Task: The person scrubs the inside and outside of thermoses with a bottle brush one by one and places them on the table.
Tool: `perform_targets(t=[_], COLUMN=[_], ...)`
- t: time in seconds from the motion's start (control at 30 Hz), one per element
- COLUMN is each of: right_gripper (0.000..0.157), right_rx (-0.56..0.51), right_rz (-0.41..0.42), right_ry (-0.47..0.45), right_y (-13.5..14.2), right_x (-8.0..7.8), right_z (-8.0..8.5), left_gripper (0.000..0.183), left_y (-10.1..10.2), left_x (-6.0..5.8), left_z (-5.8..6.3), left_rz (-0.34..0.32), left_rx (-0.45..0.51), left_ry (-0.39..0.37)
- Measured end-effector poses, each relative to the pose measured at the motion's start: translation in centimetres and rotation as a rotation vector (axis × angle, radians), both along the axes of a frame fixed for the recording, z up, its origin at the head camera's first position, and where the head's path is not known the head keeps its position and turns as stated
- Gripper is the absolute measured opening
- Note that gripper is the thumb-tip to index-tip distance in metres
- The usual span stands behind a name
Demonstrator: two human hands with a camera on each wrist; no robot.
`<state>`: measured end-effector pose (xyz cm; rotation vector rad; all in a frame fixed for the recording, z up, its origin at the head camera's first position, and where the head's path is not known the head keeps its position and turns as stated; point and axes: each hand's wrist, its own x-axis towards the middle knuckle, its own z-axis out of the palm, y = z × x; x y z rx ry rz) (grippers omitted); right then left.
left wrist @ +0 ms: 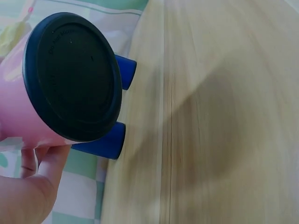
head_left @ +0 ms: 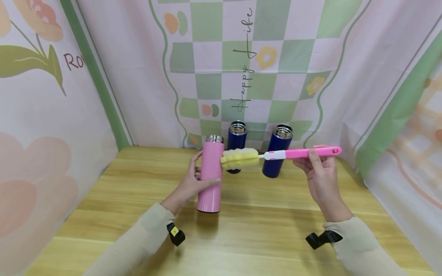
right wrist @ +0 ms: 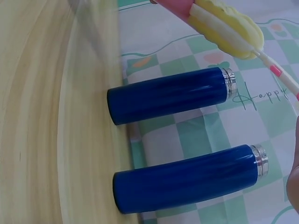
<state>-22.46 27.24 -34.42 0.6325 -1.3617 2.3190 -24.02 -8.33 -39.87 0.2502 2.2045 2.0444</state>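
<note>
A pink thermos bottle without a lid stands nearly upright in my left hand, whose fingers and thumb grip its middle. The left wrist view shows its dark base raised off the table. My right hand pinches the pink handle of a bottle brush, held about level. The brush's yellow and white sponge head points left beside the bottle's upper side; in the head view its tip meets the bottle's edge, and I cannot tell whether they touch. The bottle's inside is hidden.
Two dark blue lidless thermos bottles stand at the back of the wooden table: the left one, partly behind the sponge, and the right one, partly behind the brush. A patterned cloth hangs close behind them.
</note>
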Motion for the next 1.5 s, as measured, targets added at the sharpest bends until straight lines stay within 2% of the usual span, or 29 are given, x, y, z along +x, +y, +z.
perform_targets(t=[0.27,0.73,1.0,1.3,1.5], right_gripper=[0.012,0.018,0.013,0.013,0.009], right_rx=[-0.093,-0.111,-0.063,0.065,0.098], right_rz=[0.027,-0.045,-0.008,-0.024,0.021], right_ry=[0.025,0.003,0.004,-0.054,-0.058], right_y=[0.0,-0.2,-0.2,-0.4,-0.1], right_x=[-0.2,-0.1,0.1,0.7,1.2], right_z=[0.2,0.6,0.3,-0.1,-0.6], left_gripper=[0.101,0.092,0.087,0.088,0.087], left_y=[0.0,0.2,0.1,-0.5,-0.6], left_x=[0.1,0.4,0.4,0.1,0.0], left_z=[0.4,0.7,1.0,1.3,1.4], left_rz=[0.009,-0.025,-0.002,0.03,0.063], left_rx=[-0.033,0.065,0.093,0.147,0.17], left_ry=[0.002,-0.019,-0.035,0.007,-0.004])
